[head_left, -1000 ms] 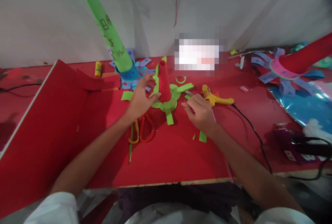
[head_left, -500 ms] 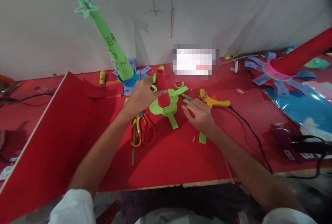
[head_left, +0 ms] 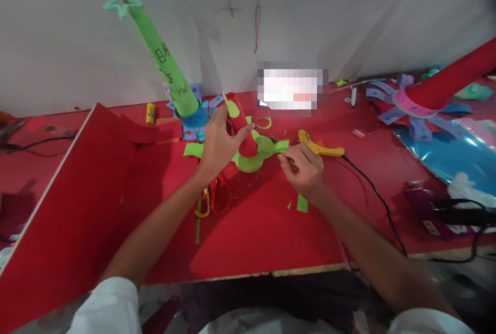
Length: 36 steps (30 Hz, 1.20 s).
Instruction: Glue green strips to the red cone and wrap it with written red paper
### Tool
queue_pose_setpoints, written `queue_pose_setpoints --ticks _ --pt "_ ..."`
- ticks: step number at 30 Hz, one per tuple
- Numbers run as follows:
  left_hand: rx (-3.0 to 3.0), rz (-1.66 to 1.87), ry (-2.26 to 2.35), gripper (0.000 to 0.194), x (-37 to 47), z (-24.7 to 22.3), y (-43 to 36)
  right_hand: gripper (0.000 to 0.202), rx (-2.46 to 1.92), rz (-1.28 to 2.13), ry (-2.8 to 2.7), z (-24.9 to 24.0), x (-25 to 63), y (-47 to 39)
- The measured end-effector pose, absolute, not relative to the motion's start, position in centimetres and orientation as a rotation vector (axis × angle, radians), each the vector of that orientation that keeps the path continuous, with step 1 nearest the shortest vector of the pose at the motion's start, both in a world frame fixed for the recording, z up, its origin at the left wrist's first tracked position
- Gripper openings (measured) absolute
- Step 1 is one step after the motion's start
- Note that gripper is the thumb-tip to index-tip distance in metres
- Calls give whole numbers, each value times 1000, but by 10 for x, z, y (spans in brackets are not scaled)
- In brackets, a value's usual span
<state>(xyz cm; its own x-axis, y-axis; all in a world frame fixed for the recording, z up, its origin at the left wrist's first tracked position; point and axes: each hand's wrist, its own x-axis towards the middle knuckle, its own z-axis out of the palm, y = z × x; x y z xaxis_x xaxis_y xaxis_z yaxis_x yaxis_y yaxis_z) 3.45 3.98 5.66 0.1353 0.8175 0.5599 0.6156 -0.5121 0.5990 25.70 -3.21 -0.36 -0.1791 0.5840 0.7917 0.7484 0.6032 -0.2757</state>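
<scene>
My left hand (head_left: 220, 140) is wrapped round a red paper tube (head_left: 242, 125), which stands tilted on a green flower-shaped paper base (head_left: 250, 162). A small green paper leaf (head_left: 232, 108) sticks up by the top of the tube. At the right of the base, my right hand (head_left: 304, 166) has its thumb and fingers pinched at the end of a green paper strip (head_left: 282, 146). Another green strip (head_left: 192, 149) reaches out left, beyond my left wrist. Red-handled scissors (head_left: 220, 197) and a yellow-handled tool (head_left: 203, 207) lie below my left hand, partly covered.
A yellow glue gun (head_left: 323, 150) with a black cord lies right of my right hand. Behind stand a tall green paper tube (head_left: 165, 60) and a glue stick (head_left: 150, 114). A red board (head_left: 73, 194) leans at left; a red tube (head_left: 453, 81) with purple strips is at right.
My left hand has turned and tilted the red tube with its base, so a green strip now points to my right hand. My right hand has shifted slightly right and up.
</scene>
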Motion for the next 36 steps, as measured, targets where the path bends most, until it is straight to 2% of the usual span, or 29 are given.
queue_pose_setpoints --ticks 3,8,10,19,28,30,34,36 --pt "2185 1283 1419 28 37 47 41 9 -1085 -187 -1844 -6 258 -31" --pt "2245 1091 1318 34 35 41 45 32 -1126 -40 -1958 -9 259 -29" --pt "2265 1062 1306 30 35 42 46 37 -1139 0 -2009 -9 259 -29" --pt "2263 1139 1343 26 39 41 42 41 -1153 12 -2060 -9 256 -30" --pt "2234 1090 1368 49 32 27 32 44 -1169 32 -2065 -5 253 -29" --pt "2160 1160 1354 44 20 24 27 44 -1183 26 -2057 -5 253 -29" --pt "2071 1318 1464 17 -13 18 21 44 -1181 32 -2042 -5 253 -30" --pt "2107 1339 1599 17 -30 14 19 43 -1170 38 -2038 -5 253 -30"
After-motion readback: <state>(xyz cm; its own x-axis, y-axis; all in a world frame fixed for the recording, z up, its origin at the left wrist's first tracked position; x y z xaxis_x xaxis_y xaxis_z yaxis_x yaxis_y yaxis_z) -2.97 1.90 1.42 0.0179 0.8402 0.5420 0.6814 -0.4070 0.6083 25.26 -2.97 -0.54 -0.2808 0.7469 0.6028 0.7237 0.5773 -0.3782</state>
